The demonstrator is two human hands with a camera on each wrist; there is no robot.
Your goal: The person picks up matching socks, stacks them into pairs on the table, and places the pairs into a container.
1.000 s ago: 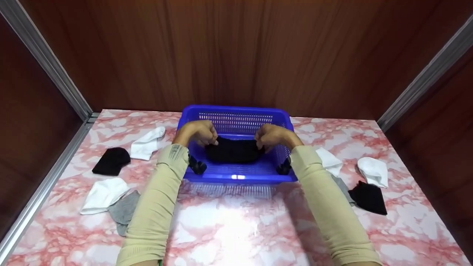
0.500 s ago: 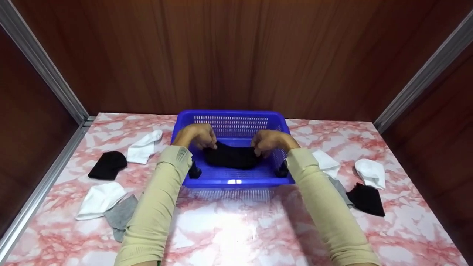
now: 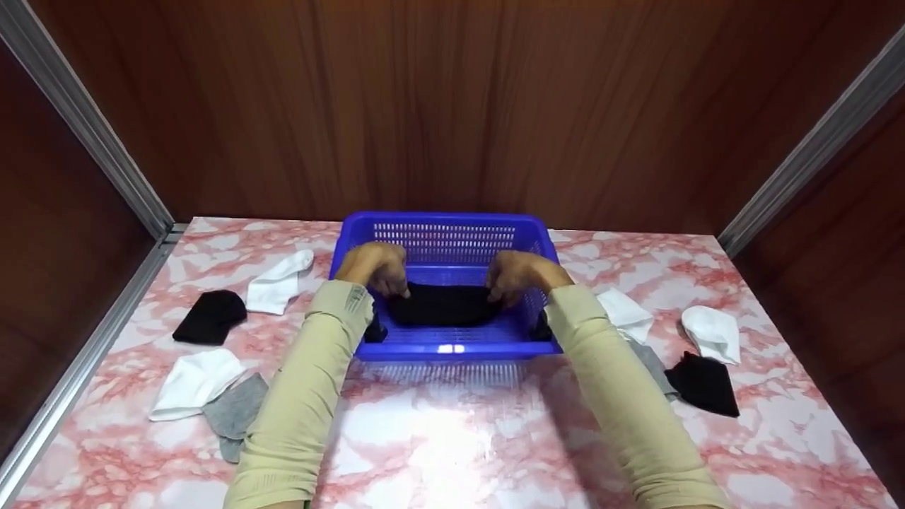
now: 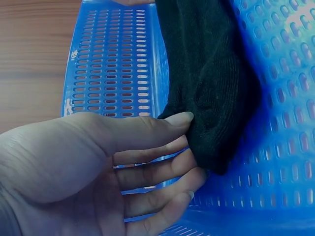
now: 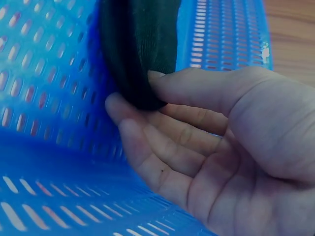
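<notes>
A black sock (image 3: 445, 305) stretches sideways low inside the blue plastic basket (image 3: 452, 349). My left hand (image 3: 382, 268) pinches its left end; in the left wrist view the thumb lies on top of the ribbed sock (image 4: 211, 88) and the fingers sit beneath. At the other end my right hand (image 3: 515, 274) pinches the fabric. The right wrist view has this right hand (image 5: 197, 128) with its thumb over the dark sock (image 5: 147, 49) and the fingers curled below it.
Left of the basket lie a black sock (image 3: 210, 317), white socks (image 3: 196, 384) (image 3: 277, 284) and a grey sock (image 3: 239, 410). On the right are white socks (image 3: 625, 314) (image 3: 713, 332), a grey sock (image 3: 652, 366) and a black sock (image 3: 704, 383). A wooden panel (image 3: 452, 106) stands behind.
Both hands have lowered the black sock a little further into the basket, keeping hold of its two ends. The view has shifted slightly; the other socks stay put.
</notes>
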